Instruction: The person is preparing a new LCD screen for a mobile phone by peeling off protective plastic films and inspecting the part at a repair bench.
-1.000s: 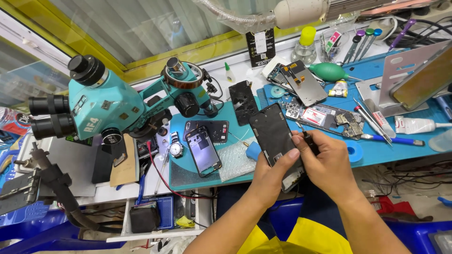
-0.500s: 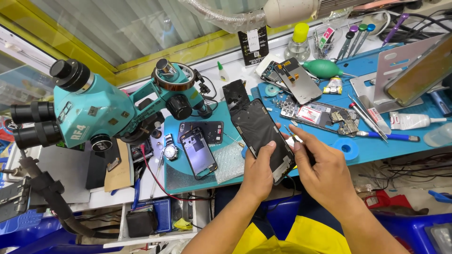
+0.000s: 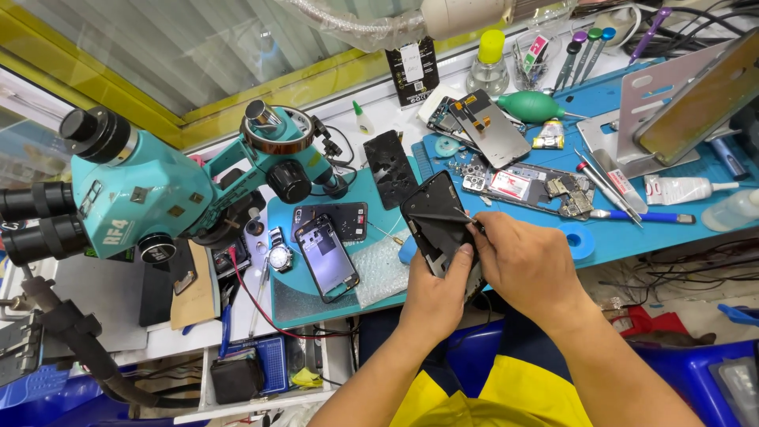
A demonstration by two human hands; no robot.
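Note:
My left hand grips the lower edge of a black phone screen panel, held tilted above the front edge of the blue work mat. My right hand pinches a thin tool or strip at the panel's right edge, fingertips touching it. An opened phone with its circuit board showing lies on the mat just behind my hands. A phone frame rests on the teal mat to the left.
A teal stereo microscope stands at left on a black arm. Another screen panel, a green air blower, screwdrivers, a glue tube, a wristwatch and a metal stand holding a phone crowd the bench.
Both hands have brought the black panel lower and nearer my body. My right fingers have closed in on its right edge.

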